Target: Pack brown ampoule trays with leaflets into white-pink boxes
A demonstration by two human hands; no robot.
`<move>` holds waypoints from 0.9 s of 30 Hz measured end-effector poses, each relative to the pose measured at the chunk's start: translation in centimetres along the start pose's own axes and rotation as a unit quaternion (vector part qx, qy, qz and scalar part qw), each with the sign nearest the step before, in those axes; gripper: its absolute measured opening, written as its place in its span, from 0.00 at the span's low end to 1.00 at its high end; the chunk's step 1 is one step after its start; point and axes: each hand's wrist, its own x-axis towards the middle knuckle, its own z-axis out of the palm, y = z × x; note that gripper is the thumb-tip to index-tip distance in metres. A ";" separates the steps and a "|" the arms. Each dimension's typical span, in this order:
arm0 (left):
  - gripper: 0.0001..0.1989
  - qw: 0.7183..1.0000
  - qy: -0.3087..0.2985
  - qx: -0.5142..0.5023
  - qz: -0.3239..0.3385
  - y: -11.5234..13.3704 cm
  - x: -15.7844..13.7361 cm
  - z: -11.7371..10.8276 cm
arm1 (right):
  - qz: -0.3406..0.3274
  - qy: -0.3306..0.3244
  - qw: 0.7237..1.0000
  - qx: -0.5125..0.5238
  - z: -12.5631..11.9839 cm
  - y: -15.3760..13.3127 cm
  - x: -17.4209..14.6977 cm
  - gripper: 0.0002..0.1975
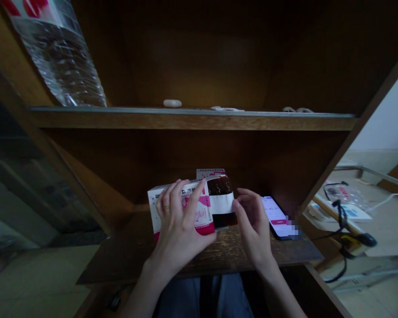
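My left hand (pixel 179 221) is wrapped over a white and pink cardboard box (pixel 204 214), tilted above the wooden board. From the box's open right end sticks a dark brown, shiny pack (pixel 220 186) with a white band (pixel 223 204) around it; what the pack contains is hard to make out. My right hand (pixel 254 221) is at the pack's outer end, its thumb tip at the edge of the white band. Its fingers are loosely bent and apart from the thumb, not gripping the pack. Behind the box, a second white and pink box (pixel 210 173) is partly hidden.
A lit phone (pixel 278 218) lies right of my right hand. The worn wooden board (pixel 146 254) ends close to my lap. Above runs a shelf edge (pixel 199 120) bearing a clear plastic bottle (pixel 66 62) and small pale objects (pixel 172 103). Cables and a stick (pixel 348 227) are at right.
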 end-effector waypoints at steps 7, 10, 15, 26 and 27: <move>0.42 0.999 0.019 0.016 0.024 0.1 0.2 0.0 | -0.030 -0.030 0.999 -0.016 -0.6 0.1 0.1 0.08; 0.42 0.999 0.027 -0.005 0.035 0.6 0.2 0.2 | -0.063 -0.061 0.996 -0.020 -0.1 -0.3 0.0 0.06; 0.41 0.999 0.029 -0.029 0.022 0.8 0.0 0.2 | -0.147 -0.130 0.975 -0.107 -0.1 -1.0 -0.4 0.11; 0.40 0.998 0.050 -0.038 -0.011 0.6 0.2 0.0 | -0.183 -0.072 0.971 -0.139 -1.3 0.2 -1.0 0.42; 0.39 0.998 0.048 -0.040 -0.010 0.7 0.2 0.1 | -0.165 -0.086 0.977 -0.108 -1.2 0.4 -1.0 0.44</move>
